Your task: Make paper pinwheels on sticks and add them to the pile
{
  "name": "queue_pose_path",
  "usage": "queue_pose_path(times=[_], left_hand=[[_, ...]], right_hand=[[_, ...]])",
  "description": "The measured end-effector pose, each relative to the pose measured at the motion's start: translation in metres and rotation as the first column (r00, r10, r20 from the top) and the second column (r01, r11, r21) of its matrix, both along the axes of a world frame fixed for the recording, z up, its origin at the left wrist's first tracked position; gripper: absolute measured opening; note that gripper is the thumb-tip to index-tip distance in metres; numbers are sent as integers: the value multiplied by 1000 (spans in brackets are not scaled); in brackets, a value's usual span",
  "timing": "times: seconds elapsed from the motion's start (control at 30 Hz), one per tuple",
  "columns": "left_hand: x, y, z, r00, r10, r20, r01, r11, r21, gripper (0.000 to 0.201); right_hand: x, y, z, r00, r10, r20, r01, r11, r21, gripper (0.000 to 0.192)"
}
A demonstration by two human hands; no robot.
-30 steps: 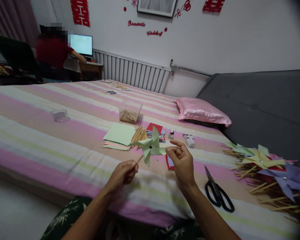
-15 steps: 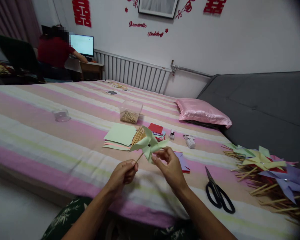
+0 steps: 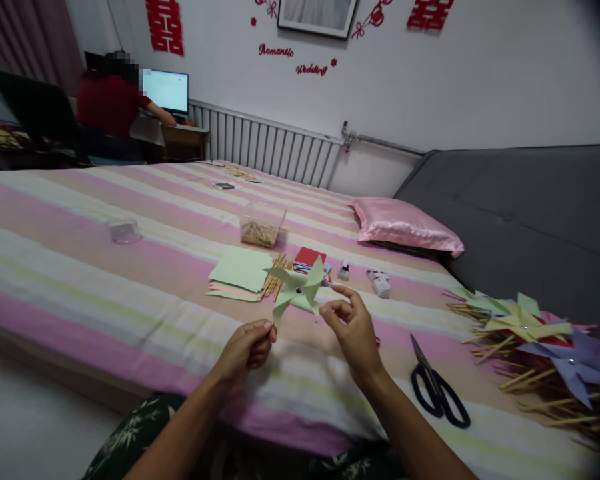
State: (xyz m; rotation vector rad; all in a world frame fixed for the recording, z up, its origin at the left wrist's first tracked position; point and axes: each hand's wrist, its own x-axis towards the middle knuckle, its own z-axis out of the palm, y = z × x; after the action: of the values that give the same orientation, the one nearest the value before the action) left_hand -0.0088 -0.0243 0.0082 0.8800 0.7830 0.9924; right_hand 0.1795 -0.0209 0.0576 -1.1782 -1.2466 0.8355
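Observation:
A pale green paper pinwheel (image 3: 296, 289) on a thin wooden stick stands upright in front of me over the striped bed. My left hand (image 3: 245, 349) pinches the bottom of the stick. My right hand (image 3: 353, 330) is just right of the wheel, its fingertips touching the lower right blade. Behind the pinwheel lie green paper sheets (image 3: 240, 270), a bundle of wooden sticks (image 3: 276, 275) and a stack of coloured paper (image 3: 310, 260).
Black scissors (image 3: 437, 393) lie right of my right wrist. A heap of finished pinwheels (image 3: 535, 340) fills the bed's right edge. A clear box of sticks (image 3: 260, 225), a clear cup (image 3: 123, 231) and a pink pillow (image 3: 405, 227) sit farther back. A person sits at a monitor (image 3: 165, 90).
The pinwheel's blades have turned between frames. My right hand moved in from the right blade to below the wheel, then back to its lower right blade. My left hand stayed put.

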Motion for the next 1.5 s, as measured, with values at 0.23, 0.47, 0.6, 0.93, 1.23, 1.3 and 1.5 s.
queue_pose_path(times=[0.23, 0.47, 0.6, 0.93, 1.23, 1.3, 1.5], left_hand=[[-1, 2, -1, 999, 34, -1, -34, 999, -23, 27], [-1, 2, 0, 999, 52, 1, -52, 998, -29, 27], [0, 2, 0, 999, 50, 1, -50, 998, -35, 27], [0, 2, 1, 999, 50, 0, -50, 998, -40, 27], [-2, 2, 1, 998, 54, 24, -53, 996, -67, 15], [-2, 2, 0, 999, 44, 2, -44, 998, -51, 16], [7, -3, -1, 998, -54, -30, 53, 998, -23, 21]], right_hand=[[-3, -1, -4, 998, 32, 54, -32, 999, 2, 42], [0, 1, -3, 999, 11, 39, -11, 1000, 7, 34], [-5, -3, -1, 994, 63, 89, -59, 997, -47, 35], [-7, -3, -1, 993, 21, 119, -17, 999, -39, 31], [-1, 2, -7, 990, 15, 142, -15, 1000, -3, 34], [-1, 2, -6, 999, 6, 48, -8, 1000, 25, 42], [-8, -2, 2, 964, 181, -193, -190, 981, -31, 32]])
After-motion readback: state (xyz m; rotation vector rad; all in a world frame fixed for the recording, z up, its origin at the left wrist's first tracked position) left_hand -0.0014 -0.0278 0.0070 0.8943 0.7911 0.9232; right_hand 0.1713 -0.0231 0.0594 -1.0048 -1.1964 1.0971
